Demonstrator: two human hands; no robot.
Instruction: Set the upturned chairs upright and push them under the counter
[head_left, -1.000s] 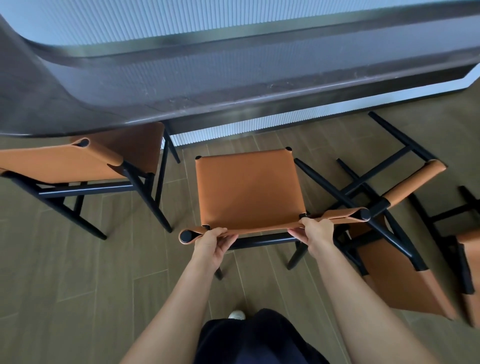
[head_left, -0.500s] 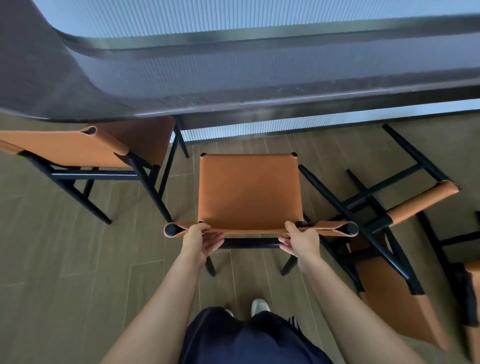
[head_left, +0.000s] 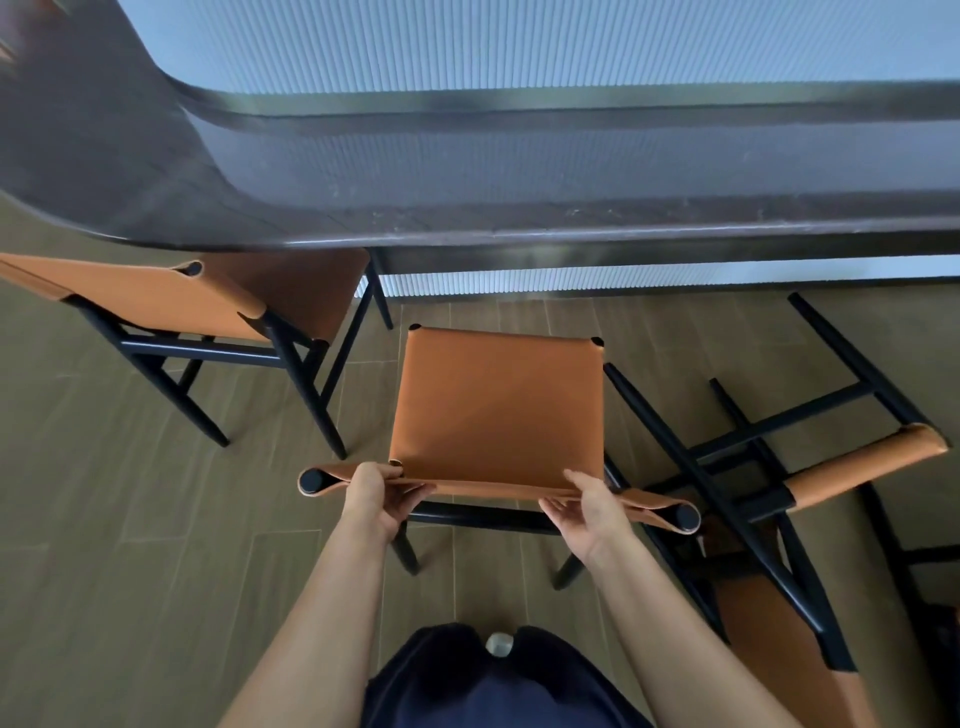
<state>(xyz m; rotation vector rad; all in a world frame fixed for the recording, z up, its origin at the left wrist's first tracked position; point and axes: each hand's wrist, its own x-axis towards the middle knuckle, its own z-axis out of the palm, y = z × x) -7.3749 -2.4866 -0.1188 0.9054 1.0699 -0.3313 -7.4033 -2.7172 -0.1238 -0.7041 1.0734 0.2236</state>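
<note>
Both hands grip the backrest of the upright middle chair (head_left: 496, 410): left hand (head_left: 376, 501) and right hand (head_left: 587, 512) curl over its top edge, likely for an even push. It stands just short of the counter (head_left: 519, 228). Another chair (head_left: 810, 467) lies overturned at right.

Both hands (head_left: 376, 496) (head_left: 589, 506) grip the upright chair's (head_left: 496, 410) backrest near the counter (head_left: 571, 228).

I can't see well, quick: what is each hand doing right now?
Left hand: fingers grip the middle chair's backrest.
Right hand: fingers grip the same backrest.
</note>
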